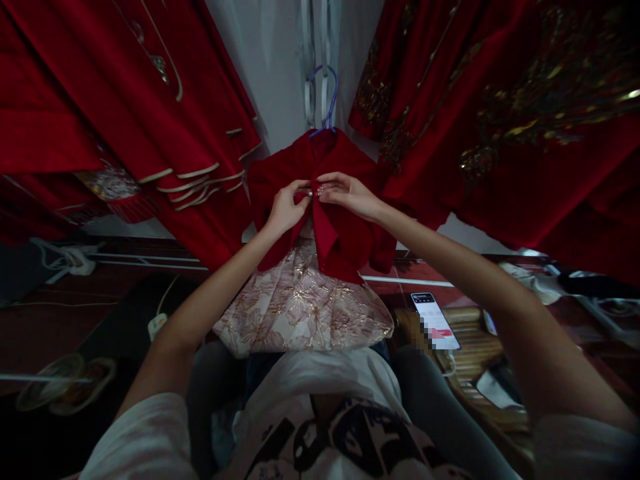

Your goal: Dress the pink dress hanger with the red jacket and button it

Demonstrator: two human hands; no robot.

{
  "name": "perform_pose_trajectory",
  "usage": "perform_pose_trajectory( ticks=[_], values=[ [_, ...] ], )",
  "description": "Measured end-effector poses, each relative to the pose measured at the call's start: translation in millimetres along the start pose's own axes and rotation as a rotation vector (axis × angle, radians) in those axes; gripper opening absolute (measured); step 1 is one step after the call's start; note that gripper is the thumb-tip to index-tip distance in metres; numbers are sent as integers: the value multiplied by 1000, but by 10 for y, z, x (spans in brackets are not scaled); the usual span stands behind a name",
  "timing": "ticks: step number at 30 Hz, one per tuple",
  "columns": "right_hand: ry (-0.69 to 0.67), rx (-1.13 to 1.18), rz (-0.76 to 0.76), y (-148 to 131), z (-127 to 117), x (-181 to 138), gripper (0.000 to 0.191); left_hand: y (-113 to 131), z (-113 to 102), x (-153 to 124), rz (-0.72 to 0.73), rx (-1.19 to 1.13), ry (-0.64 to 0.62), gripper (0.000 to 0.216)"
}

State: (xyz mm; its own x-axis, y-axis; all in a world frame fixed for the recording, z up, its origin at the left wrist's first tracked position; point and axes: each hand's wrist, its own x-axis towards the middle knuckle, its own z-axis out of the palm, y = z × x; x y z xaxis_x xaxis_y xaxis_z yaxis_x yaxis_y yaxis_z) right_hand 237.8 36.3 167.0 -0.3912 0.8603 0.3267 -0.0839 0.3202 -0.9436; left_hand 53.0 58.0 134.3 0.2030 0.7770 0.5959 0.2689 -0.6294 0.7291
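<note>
In front of me a small red jacket (345, 237) hangs on a blue hanger (334, 87). Below its hem shows a pale pink skirt (305, 303) with a shiny gold pattern, its lower edge over my lap. My left hand (291, 205) pinches the jacket's left front edge near the chest. Opposite it, my right hand (347, 193) has its fingers closed on the other front edge, close to the left fingertips. Small shiny bits show between the fingertips; whether they are buttons or nails I cannot tell. Under the hands the front panels hang apart.
Red garments with pale trim (200, 160) hang at the left, and red garments with gold beading (480, 153) at the right. A phone (436, 320) lies on a slatted wooden stool (465, 373) by my right leg. A power strip (80, 260) lies at the left.
</note>
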Motion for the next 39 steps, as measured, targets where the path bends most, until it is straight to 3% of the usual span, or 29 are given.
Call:
perform_pose_trajectory(
  ticks=[3,6,11,13,20,31,39],
  values=[
    [24,-92,-55,96,-41,17,42,33,24,-42,-71,-39,87,22],
    [13,-145,-57,150,-79,78,36,63,36,-69,-128,-27,80,17],
    [-9,-187,-15,116,-131,129,35,131,6,-38,-146,62,-176,13],
    [-5,-194,-16,110,-142,128,36,151,-4,-8,-125,149,-219,16],
    [-4,-227,-44,167,-174,131,33,129,-19,57,-224,86,-235,23],
    [36,-234,-74,211,-166,102,34,43,-29,27,-156,68,-237,25],
    [78,-289,-57,215,-248,110,33,85,-117,-7,-231,-51,-248,27]
  ],
)
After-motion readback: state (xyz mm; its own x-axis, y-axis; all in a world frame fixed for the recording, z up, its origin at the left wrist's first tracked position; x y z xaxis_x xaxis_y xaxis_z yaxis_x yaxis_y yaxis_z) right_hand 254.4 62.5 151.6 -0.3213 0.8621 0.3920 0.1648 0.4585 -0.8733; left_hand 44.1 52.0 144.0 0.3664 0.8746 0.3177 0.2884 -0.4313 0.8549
